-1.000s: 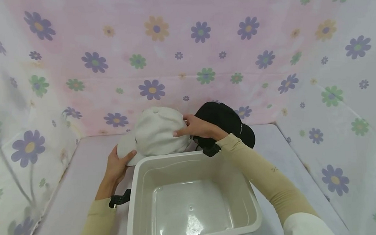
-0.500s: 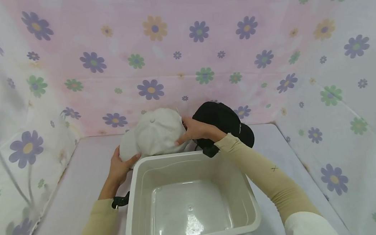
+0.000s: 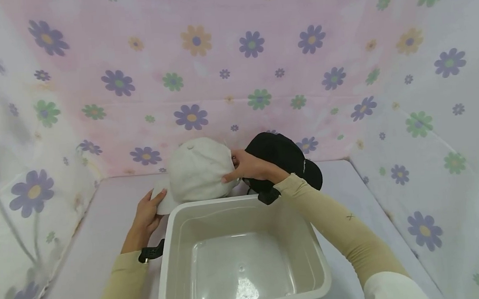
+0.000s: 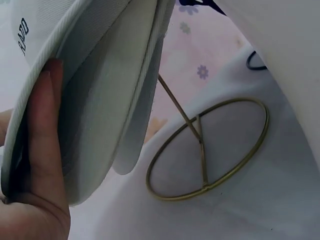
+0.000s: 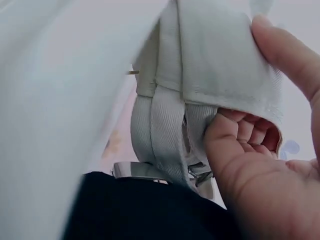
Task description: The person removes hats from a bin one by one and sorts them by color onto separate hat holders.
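White baseball caps (image 3: 199,170), nested into one another, sit at the back of the table behind a bin; their stacked brims (image 4: 102,130) show in the left wrist view. My left hand (image 3: 146,214) grips the brim at the left, with fingers between the brim layers and thumb on top. At the other end, my right hand (image 3: 250,165) holds the back of the caps. Its fingers curl inside the rear opening and its thumb lies outside; layered straps (image 5: 167,130) with a metal buckle (image 5: 142,170) hang there. A black cap (image 3: 272,152) stands right behind that hand.
A large off-white plastic bin (image 3: 164,264) occupies the front middle, with both forearms around it. A gold wire stand with a ring base (image 4: 205,187) is under the caps. Flower-printed cloth walls (image 3: 219,91) enclose the table (image 3: 104,231) on three sides.
The white caps tilted toward me, brim raised, then settled back with the brim lower and slightly further left. Both hands kept their hold and followed. The black cap stayed in place.
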Demonstrator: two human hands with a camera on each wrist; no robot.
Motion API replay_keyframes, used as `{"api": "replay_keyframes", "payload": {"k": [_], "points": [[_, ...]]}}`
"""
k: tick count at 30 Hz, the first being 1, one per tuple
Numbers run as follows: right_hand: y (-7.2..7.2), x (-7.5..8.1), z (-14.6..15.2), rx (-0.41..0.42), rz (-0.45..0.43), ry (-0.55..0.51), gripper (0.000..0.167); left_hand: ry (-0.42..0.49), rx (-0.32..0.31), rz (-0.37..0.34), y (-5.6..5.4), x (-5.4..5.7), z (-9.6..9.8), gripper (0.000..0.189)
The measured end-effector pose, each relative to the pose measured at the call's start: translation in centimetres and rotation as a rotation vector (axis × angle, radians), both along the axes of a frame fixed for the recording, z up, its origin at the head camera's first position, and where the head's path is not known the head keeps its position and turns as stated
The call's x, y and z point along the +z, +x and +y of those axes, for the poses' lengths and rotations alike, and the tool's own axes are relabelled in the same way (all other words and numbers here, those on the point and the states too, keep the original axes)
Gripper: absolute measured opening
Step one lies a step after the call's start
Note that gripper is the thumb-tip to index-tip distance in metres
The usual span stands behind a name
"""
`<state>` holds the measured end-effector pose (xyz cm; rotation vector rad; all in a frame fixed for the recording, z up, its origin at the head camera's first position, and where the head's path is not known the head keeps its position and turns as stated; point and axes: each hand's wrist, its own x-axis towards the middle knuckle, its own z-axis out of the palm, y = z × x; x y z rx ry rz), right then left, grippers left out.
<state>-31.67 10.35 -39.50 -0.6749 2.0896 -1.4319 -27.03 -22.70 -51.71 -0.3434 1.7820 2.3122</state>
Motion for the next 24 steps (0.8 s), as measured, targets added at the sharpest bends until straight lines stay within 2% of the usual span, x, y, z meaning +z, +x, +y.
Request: {"api": "replay_keyframes", "payload": {"k": [4, 8, 16, 24], "points": [[0.2, -0.2, -0.3, -0.01, 0.04, 0.022, 0.069, -0.008, 0.006, -0.012, 0.0, -0.2, 0.1, 0.074], [0.3, -0.3, -0.5, -0.025, 0.088, 0.088, 0.072, -0.006, 0.015, -0.019, 0.0, -0.4, 0.2, 0.075], [0.5, -0.5, -0.6, -0.061, 0.153, 0.211, 0.073, -0.015, 0.06, 0.005, 0.0, -0.6, 0.4, 0.074], [0.5, -1.0, -0.7, -0.081, 0.169, 0.224, 0.071, -0.061, 0.114, 0.061, -0.2, -1.2, 0.8, 0.072]]}}
